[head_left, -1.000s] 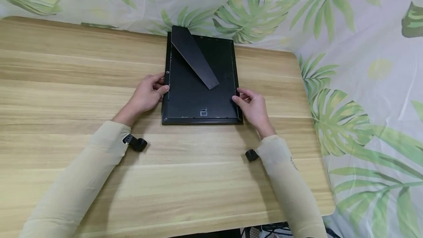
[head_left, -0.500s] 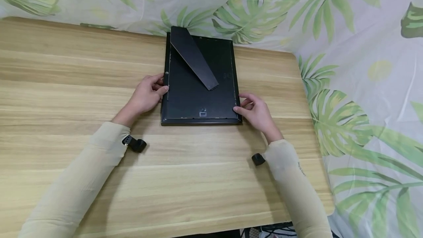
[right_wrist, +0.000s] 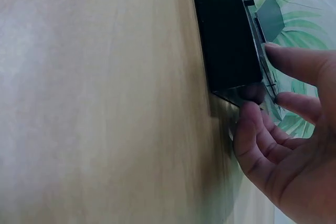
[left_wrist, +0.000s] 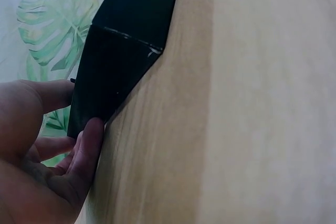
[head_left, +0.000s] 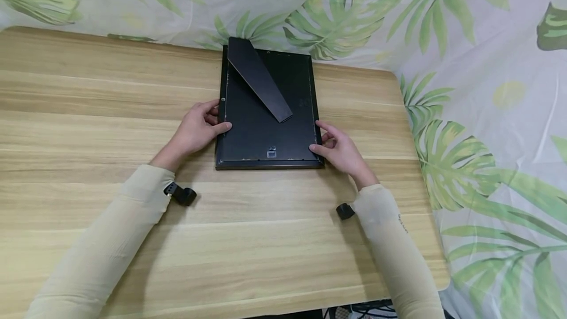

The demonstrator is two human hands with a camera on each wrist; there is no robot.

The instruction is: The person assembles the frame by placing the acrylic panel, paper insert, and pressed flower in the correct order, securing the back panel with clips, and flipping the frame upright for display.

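A black picture frame (head_left: 266, 137) lies face down on the wooden table, its back panel up. A tapered stand leg (head_left: 261, 80) slants across that back from the upper left. At the lower middle of the panel is a small metal piece (head_left: 271, 154). My left hand (head_left: 199, 127) grips the left edge, thumb on top and fingers along the side. My right hand (head_left: 343, 149) holds the lower right edge in the same way. In the left wrist view, fingers curl at the frame's side (left_wrist: 105, 72); in the right wrist view, fingertips sit at its corner (right_wrist: 236, 85).
The wooden table (head_left: 248, 250) spreads out around the frame. A leaf-print cloth (head_left: 487, 161) hangs behind and to the right of the table, close to the frame's top. Dark cables (head_left: 372, 306) show below the table's front edge.
My right hand has slid down along the right edge, and its thumb now reaches slightly further onto the back. My left thumb has moved inward and slightly lower. The picture frame stays almost in place.
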